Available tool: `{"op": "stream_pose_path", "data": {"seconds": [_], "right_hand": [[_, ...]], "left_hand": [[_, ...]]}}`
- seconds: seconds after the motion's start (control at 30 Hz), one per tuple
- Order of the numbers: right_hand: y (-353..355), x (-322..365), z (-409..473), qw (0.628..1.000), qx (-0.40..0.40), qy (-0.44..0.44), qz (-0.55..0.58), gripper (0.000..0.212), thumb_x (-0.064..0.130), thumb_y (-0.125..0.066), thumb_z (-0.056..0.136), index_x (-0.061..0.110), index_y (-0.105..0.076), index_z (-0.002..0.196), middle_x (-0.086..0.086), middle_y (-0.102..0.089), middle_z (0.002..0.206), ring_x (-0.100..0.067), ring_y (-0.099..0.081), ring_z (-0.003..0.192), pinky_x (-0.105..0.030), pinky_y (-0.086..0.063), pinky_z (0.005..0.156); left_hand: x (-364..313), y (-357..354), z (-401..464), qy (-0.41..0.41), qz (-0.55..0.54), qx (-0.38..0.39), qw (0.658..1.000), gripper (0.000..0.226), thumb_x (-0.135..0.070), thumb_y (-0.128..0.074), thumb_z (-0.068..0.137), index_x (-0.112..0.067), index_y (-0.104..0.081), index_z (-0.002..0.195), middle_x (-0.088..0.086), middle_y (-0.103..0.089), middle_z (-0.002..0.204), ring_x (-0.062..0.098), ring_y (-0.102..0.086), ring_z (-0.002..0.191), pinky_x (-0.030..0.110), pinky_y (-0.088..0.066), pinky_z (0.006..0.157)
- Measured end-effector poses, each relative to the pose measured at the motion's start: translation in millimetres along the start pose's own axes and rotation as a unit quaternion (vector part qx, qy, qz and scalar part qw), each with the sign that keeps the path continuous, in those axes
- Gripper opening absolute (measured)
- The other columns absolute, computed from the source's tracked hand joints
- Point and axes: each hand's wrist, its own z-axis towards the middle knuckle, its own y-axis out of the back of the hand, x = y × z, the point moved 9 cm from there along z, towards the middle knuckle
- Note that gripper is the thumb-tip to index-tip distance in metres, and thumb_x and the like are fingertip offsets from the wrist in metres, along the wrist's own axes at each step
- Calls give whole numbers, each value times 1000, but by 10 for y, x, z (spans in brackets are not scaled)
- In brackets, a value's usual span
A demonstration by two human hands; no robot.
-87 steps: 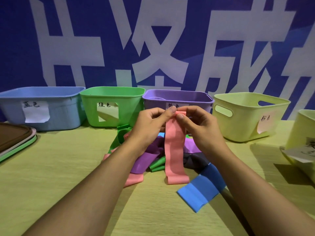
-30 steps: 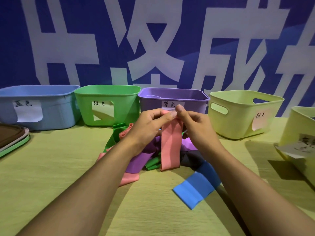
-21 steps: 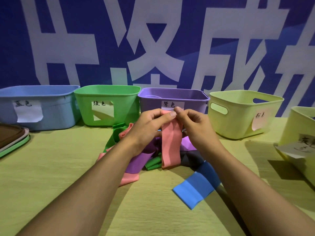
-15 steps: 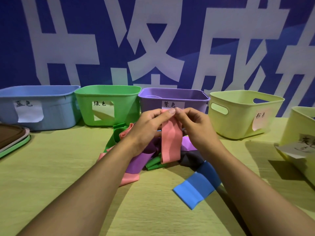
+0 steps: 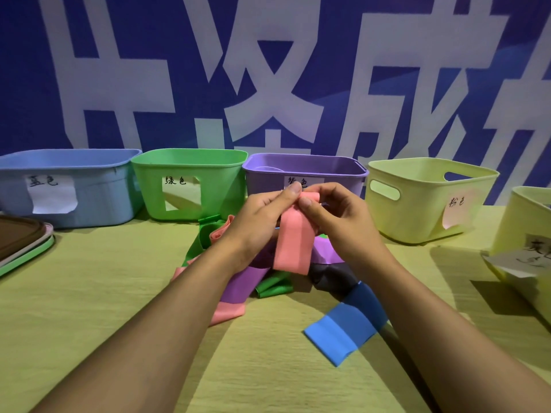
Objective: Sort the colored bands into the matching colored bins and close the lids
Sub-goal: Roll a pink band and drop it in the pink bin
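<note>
Both hands, left (image 5: 262, 216) and right (image 5: 337, 219), pinching the top of a folded pink band (image 5: 293, 245), held above a heap of bands (image 5: 268, 278) mid-tabletop (image 5: 104, 293). Blue band (image 5: 346, 326) lying nearer the front edge. Blue (image 5: 89, 198), green (image 5: 190, 174), purple (image 5: 304, 171) and two yellow-green (image 5: 423, 204) bins lining the far edge.

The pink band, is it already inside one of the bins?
No, the pink band hangs in front of the purple bin, pinched at its top by the left hand and right hand.
</note>
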Motion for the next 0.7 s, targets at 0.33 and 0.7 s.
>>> {"op": "stream_pose_path", "data": {"seconds": [0.33, 0.7], "right_hand": [[3, -51, -53, 996, -11, -87, -6, 50, 63, -55, 87, 21, -80, 101, -5, -79, 92, -12, -69, 81, -29, -55, 69], [22, -33, -32, 998, -23, -61, -9, 37, 51, -60, 94, 20, -75, 82, 6, -69, 71, -11, -57, 68, -35, -48, 66]], "left_hand": [[26, -16, 15, -14, 35, 32, 999, 26, -37, -64, 93, -20, -74, 110, 10, -75, 108, 23, -69, 101, 53, -54, 98], [42, -20, 20, -13, 26, 36, 999, 20, -35, -66, 88, -20, -72, 100, 12, -69, 101, 28, -67, 97, 59, -51, 97]]}}
